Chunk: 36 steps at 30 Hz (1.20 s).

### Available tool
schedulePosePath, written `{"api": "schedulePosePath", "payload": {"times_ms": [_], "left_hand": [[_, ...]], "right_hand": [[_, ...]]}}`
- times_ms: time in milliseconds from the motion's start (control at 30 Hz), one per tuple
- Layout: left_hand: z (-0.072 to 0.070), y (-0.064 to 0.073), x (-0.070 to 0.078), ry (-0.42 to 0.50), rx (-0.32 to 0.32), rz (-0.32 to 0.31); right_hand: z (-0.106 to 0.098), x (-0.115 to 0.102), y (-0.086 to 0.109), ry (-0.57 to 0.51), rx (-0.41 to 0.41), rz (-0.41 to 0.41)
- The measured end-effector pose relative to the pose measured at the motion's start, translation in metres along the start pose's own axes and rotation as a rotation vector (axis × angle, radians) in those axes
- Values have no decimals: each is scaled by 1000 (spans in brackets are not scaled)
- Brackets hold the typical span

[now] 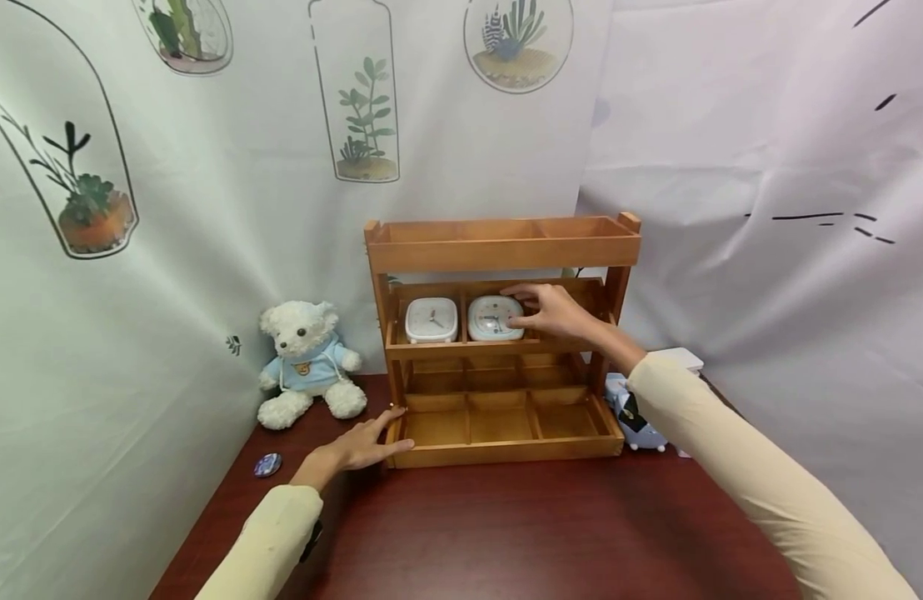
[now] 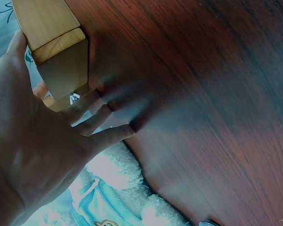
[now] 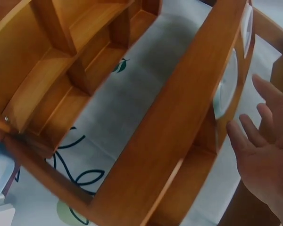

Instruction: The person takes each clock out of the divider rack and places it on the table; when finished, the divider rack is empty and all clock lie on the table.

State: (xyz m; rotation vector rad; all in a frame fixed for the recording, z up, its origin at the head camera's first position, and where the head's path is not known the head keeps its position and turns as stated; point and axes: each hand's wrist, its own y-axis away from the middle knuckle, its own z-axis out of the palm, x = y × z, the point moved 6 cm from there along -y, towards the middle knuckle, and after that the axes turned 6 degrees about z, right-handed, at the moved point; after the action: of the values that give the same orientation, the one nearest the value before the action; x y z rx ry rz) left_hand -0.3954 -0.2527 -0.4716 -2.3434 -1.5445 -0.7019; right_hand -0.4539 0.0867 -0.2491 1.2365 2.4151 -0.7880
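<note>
A three-tier wooden shelf [image 1: 506, 456] stands on the table. Two white square-faced clocks sit side by side in its middle tier: one clock [image 1: 430, 320] in the left compartment, another clock [image 1: 493, 318] in the centre one. My right hand [image 1: 551, 312] is at the right side of the centre clock, thumb and fingers spread; in the right wrist view this hand [image 3: 266, 146] appears apart from the clock [image 3: 227, 87]. My left hand [image 1: 356, 446] is at the shelf's lower left corner, thumb by the front; the left wrist view shows its straight fingers [image 2: 113, 136] reaching the tabletop.
A white teddy bear [image 1: 304, 367] in a blue hoodie sits left of the shelf. Near it lies a small round blue-patterned object [image 1: 267, 465]. Right of the shelf is a light-blue figure [image 1: 641, 429], partly behind my sleeve, with a white object [image 1: 679, 359] beyond.
</note>
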Motion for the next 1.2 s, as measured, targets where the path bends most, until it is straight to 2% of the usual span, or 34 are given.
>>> {"api": "schedulePosePath", "payload": {"times_ms": [200, 467, 533, 667, 833, 1067, 1200], "left_hand": [[-3, 5, 8, 11, -5, 2], [-6, 4, 14, 4, -2, -2], [-6, 5, 14, 7, -3, -6], [-5, 6, 12, 20, -3, -15], [-1, 6, 10, 33, 4, -20], [-3, 3, 6, 16, 3, -11], [-2, 3, 6, 17, 0, 2]], "right_hand": [[16, 4, -16, 74, -64, 24], [27, 4, -26, 93, -189, 57], [28, 3, -28, 105, -199, 49], [29, 1, -30, 148, -171, -7], [26, 1, -28, 190, -84, -83], [16, -4, -21, 172, 0, -137], [11, -4, -15, 123, 44, -177]]}}
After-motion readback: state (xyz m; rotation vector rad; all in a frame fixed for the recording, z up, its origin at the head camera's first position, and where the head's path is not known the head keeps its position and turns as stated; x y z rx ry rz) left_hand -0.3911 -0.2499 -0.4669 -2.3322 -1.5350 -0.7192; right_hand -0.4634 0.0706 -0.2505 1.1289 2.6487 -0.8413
